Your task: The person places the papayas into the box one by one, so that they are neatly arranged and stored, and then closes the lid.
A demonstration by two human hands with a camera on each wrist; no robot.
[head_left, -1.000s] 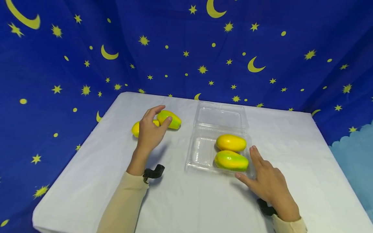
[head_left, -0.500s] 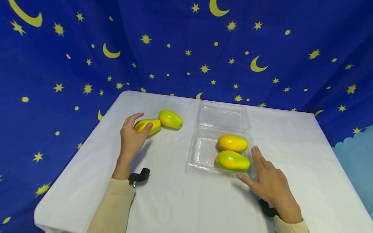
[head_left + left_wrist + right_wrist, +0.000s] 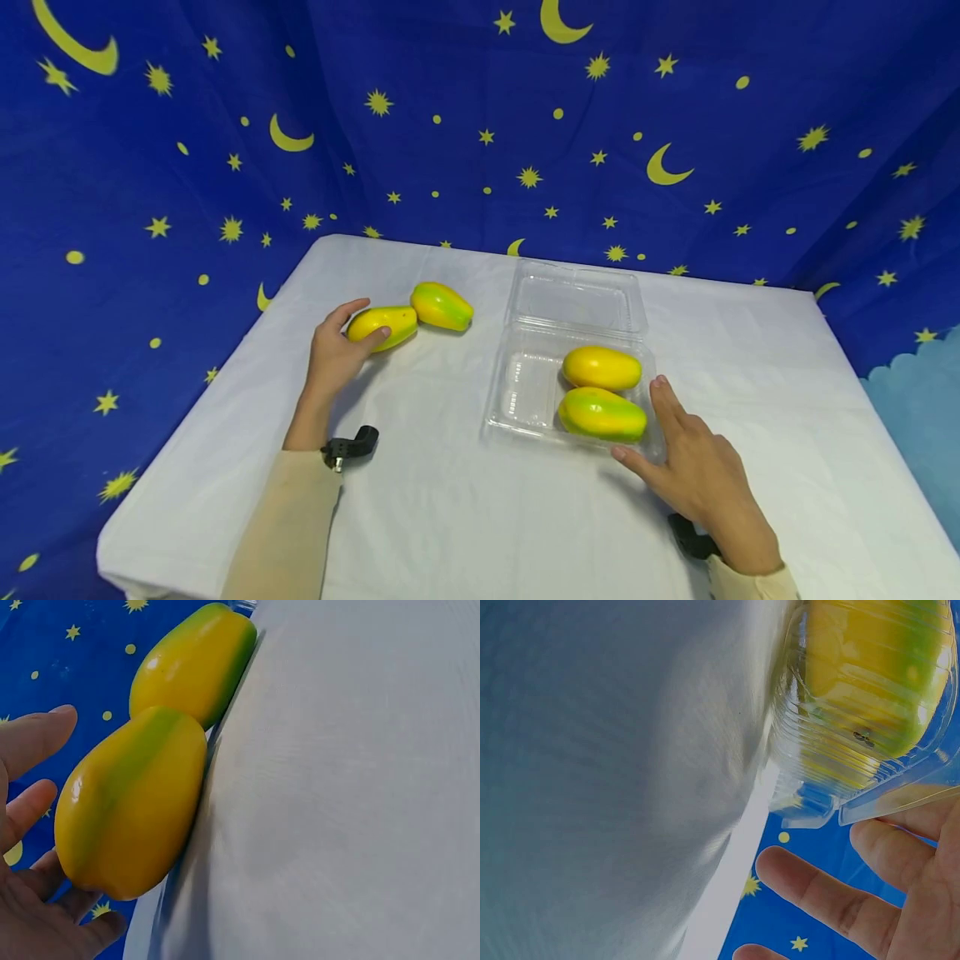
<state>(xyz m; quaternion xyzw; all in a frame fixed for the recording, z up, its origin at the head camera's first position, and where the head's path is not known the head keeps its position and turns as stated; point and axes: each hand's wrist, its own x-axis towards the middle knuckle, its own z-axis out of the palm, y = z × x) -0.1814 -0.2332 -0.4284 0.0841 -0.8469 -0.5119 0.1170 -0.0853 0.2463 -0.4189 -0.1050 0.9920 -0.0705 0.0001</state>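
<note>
On the left of the table, my left hand [image 3: 335, 357] is spread around the nearer yellow-green papaya [image 3: 386, 327]. In the left wrist view a gap shows between the thumb [image 3: 41, 739] and this fruit, and the fingers lie along its end. A second loose papaya [image 3: 442, 306] lies against the far end of the first. Two more papayas, a yellow one [image 3: 602, 367] and a greener one [image 3: 602, 414], sit side by side in the right part of a clear plastic clamshell box [image 3: 525, 425]. My right hand [image 3: 705, 475] stands with extended fingers at the box's right rim.
The box's lid [image 3: 577, 293] is folded back flat towards the far edge of the white-covered table [image 3: 480, 517]. A blue curtain [image 3: 450, 125] with yellow moons and stars hangs behind and to the left. Black wrist cameras [image 3: 352, 447] sit on both wrists.
My left hand has moved left and down from in front of the two loose papayas to around the nearer one, its fingers closing in slightly. The right hand stays at the box.
</note>
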